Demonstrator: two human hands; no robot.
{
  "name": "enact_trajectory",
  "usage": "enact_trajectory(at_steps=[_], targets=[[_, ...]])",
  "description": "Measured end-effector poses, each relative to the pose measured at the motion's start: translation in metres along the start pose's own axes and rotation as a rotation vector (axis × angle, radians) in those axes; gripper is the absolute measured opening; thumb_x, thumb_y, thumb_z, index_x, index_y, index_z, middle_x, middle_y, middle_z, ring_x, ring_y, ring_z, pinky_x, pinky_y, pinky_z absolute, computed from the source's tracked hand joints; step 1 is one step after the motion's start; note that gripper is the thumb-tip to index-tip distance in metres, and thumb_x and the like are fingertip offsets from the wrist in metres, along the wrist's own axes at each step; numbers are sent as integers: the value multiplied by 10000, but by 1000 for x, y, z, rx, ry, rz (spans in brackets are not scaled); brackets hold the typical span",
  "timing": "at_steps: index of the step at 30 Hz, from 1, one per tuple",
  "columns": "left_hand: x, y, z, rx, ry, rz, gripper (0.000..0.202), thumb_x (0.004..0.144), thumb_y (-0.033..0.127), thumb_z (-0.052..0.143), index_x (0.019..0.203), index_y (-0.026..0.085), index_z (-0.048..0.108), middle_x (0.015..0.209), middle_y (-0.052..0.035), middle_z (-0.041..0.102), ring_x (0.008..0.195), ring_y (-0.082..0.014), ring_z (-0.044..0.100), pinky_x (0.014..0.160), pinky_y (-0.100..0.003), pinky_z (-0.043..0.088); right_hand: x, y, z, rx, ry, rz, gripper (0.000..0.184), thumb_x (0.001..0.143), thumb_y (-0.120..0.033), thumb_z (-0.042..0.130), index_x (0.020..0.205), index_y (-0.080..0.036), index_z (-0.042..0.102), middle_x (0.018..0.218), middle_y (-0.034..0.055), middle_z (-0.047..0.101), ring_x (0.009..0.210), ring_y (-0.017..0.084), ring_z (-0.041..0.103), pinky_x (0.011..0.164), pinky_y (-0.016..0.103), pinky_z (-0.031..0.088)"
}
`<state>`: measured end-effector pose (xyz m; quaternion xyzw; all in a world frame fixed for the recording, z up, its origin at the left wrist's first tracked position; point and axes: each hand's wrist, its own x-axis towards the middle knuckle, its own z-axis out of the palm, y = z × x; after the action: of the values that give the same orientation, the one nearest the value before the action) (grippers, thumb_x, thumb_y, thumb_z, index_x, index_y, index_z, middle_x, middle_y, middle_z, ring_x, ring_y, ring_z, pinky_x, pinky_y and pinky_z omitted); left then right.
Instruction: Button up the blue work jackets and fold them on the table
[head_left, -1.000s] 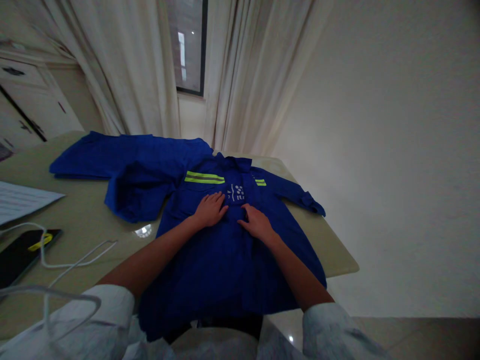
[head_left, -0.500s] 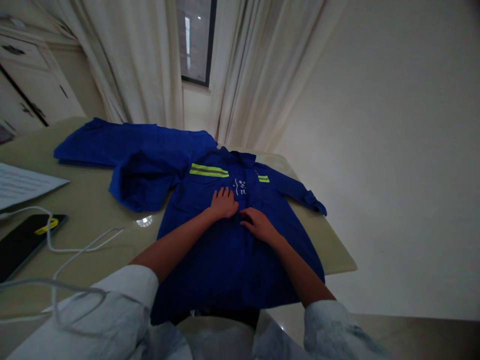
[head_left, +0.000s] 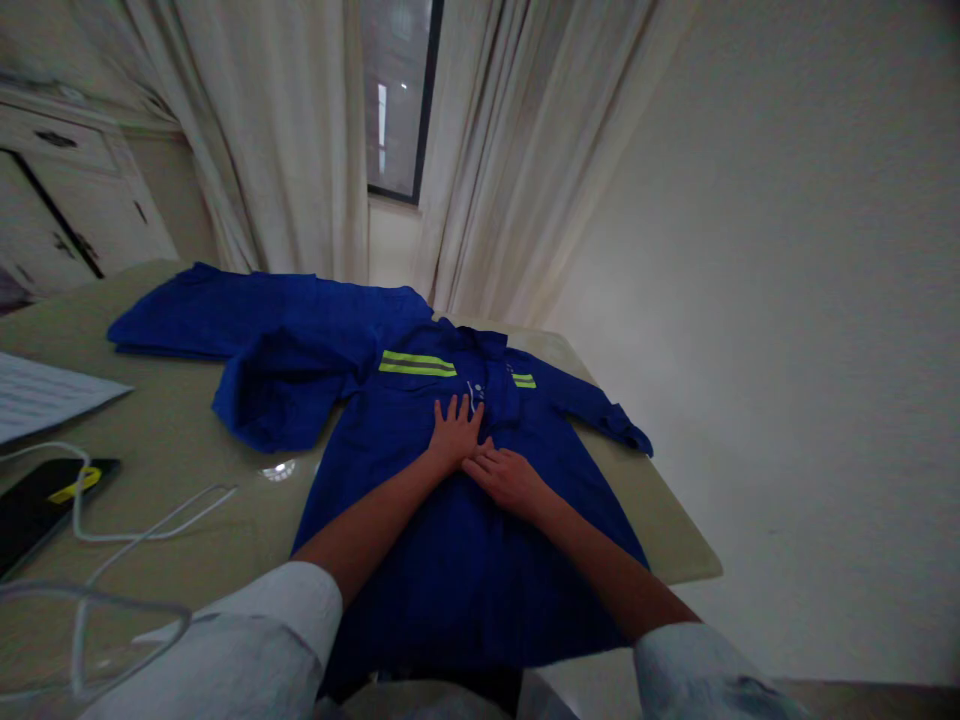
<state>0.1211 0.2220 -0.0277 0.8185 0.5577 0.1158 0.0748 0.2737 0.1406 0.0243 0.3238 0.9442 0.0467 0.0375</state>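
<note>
Left hand (head_left: 456, 435) flat on blue work shirt (head_left: 465, 590), fingers spread, not gripping. Right hand (head_left: 506, 480) flat just below it, fingers together, open, tips against left wrist. Reflective stripes (head_left: 417, 363) just above left fingertips. Shirt lies under both hands on table (head_left: 660, 530); folded sleeve (head_left: 281, 385) left of fingers, phone (head_left: 37, 505) farther left.

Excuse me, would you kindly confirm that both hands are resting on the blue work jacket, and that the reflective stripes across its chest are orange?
Not quite: the head view shows the reflective stripes are fluorescent yellow-green, not orange. The rest stands: the left hand and the right hand are resting on the blue work jacket.
</note>
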Motion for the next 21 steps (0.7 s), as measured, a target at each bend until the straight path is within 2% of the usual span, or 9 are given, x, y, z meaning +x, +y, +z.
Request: enact_trajectory(at_steps=[3,7,12,17,21], targets=[[1,0,1,0,10,48,779,1021,557,413,1693,189,273,1722,-208,297,1601,-392,248,1250,-719,120,6,2,-6,-106,-56,-33,344,1077,-165,443,1395,-161,575,1141,134,742,1087,252,668,909,367,512],[1,-2,-1,2,-34,92,769,1035,605,387,1702,247,250,1736,-184,274,1616,-372,223,1256,-707,114,9,10,-4,-94,-105,-89,330,1101,-185,407,1375,-149,587,1054,118,750,990,238,689,849,345,501],[-1,1,-6,-15,-96,83,750,1041,605,343,1688,229,298,1762,-178,179,1635,-372,149,1255,-716,51,-3,14,1,66,-46,-128,278,1090,-169,411,1270,-146,621,1045,111,743,977,220,678,876,324,479],[-4,3,-7,-40,-88,84,738,1044,582,318,1687,219,305,1762,-161,195,1637,-369,137,1264,-706,27,-14,12,13,132,15,-93,268,1089,-154,388,1205,-151,630,1002,101,729,935,209,654,876,318,460],[-4,3,-7,-37,-92,79,726,1052,557,295,1686,204,303,1764,-167,183,1639,-360,135,1268,-701,36,-14,8,13,141,-6,-101,276,1087,-150,375,1206,-162,624,995,87,721,907,204,638,864,315,452]])
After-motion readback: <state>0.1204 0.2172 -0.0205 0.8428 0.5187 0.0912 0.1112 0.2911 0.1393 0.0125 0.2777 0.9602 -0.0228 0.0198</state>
